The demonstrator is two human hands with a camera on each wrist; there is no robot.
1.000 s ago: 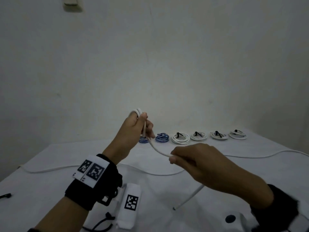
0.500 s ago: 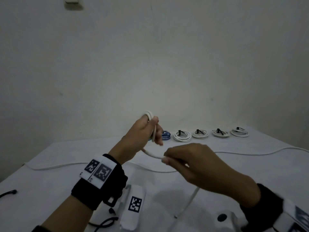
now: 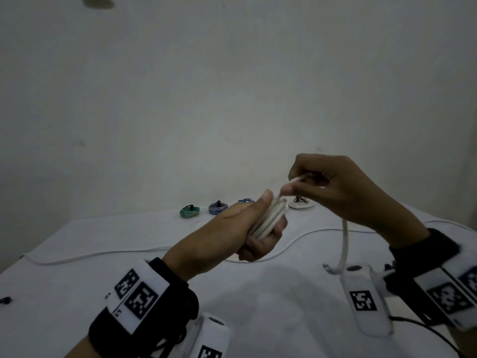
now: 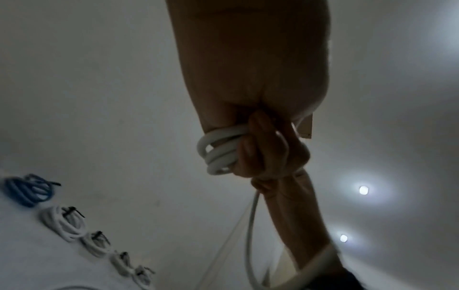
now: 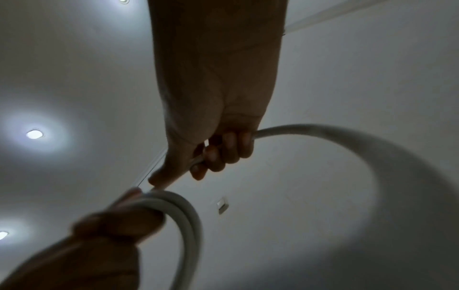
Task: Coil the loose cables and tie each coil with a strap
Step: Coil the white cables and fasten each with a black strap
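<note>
My left hand [image 3: 260, 223] grips a small coil of white cable [image 3: 269, 218] above the table, thumb on top and fingers curled under; the left wrist view shows the coil's loops [image 4: 218, 153] bulging from the fist. My right hand [image 3: 309, 187] is just above and right of it, pinching the same cable's free part [image 5: 323, 133] right at the coil. The loose tail [image 3: 344, 244] hangs from the right hand down to the table. A second white cable [image 3: 103, 254] lies uncoiled across the table.
A row of tied coils lies along the table's far edge: a green one [image 3: 189, 211], blue ones [image 3: 218, 207], white ones [image 3: 300, 202]. A black strap [image 3: 5, 300] lies at the left edge. White tagged wrist devices [image 3: 366, 303] hang near the table's front.
Both hands rose and came together. The right hand brought the cable up onto the coil in the left hand, so the coil is thicker and the hanging tail shorter.
</note>
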